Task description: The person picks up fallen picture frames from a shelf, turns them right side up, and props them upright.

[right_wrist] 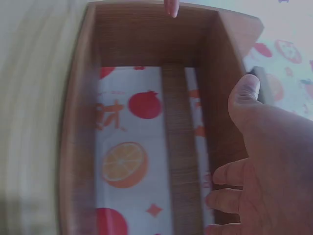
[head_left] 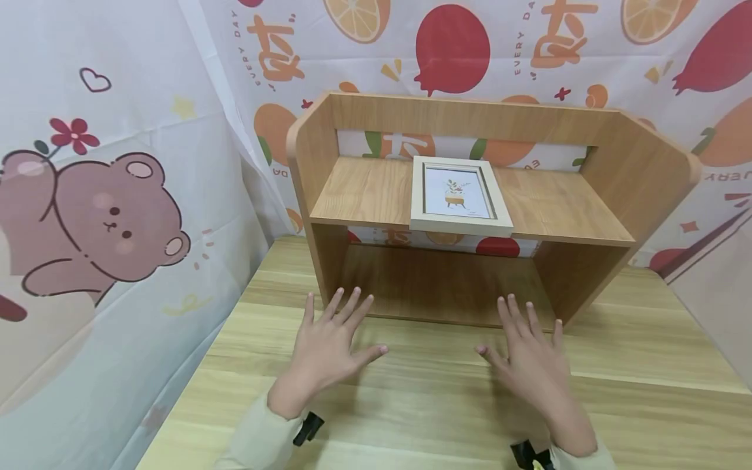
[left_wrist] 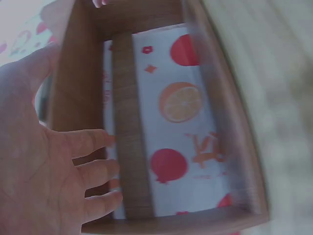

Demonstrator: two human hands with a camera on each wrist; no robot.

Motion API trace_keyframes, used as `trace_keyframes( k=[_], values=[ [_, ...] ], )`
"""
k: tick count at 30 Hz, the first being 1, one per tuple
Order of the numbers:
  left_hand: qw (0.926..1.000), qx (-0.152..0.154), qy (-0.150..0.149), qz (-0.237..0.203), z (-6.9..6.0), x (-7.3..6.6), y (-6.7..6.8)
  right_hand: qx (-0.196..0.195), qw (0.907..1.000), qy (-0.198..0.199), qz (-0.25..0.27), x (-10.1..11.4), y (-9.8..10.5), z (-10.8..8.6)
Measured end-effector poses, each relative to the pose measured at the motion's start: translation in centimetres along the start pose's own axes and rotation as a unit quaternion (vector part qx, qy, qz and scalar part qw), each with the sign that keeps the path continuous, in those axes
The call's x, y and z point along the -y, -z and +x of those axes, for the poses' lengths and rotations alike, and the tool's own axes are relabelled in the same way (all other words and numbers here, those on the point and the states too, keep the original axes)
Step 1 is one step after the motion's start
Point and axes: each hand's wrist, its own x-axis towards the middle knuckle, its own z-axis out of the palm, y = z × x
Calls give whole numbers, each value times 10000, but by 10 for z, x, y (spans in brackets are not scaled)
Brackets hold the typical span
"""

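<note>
Starting left, we have a pale cloth (head_left: 194, 365) printed with a pink bear (head_left: 117, 222). Next, the left hand (head_left: 326, 349): back up, fingers spread, thumb pointing inward, so we mark the grip as wide. It sits over the table (head_left: 435, 385), fingertips by the front left of the wooden shelf unit (head_left: 476, 117); we can't tell if they touch. Pale left sleeve (head_left: 258, 437), black piece (head_left: 308, 429) at the wrist.

Middle: the shelf unit stands on the table. On its upper board (head_left: 364, 196) we see the picture frame (head_left: 417, 196), lying face up around the centre, near edge at the board's front edge. Cream border, plant picture (head_left: 454, 194) inside. Fruit-print cloth (head_left: 376, 72) behind, showing through the unit's open back.

Then the right hand (head_left: 534, 365): same pose, fingers spread, thumb inward, grip wide, by the unit's lower front right; contact unclear to us. Pale right sleeve (head_left: 584, 457), black strap (head_left: 523, 454) at that wrist. Far right, we get a pale panel (head_left: 722, 294) beside the table. Both wrist views look into the unit, a bit blurred.
</note>
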Motion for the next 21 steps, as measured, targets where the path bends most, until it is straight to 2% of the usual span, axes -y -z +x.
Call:
trace_keyframes(
  k=[6,11,17,21],
  values=[
    [9989,-387,-213,129,7,-6,26,-217,9995,144,-166,3,31,2],
    [9961,-788,-393,75,16,-12,47,-827,9954,368,-328,6,55,8],
    [9896,-1309,-596,-92,28,-22,74,-1884,9800,626,-161,9,78,15],
    [9848,-1573,-686,-256,40,-28,97,-2405,9678,743,53,12,94,21]
  ],
)
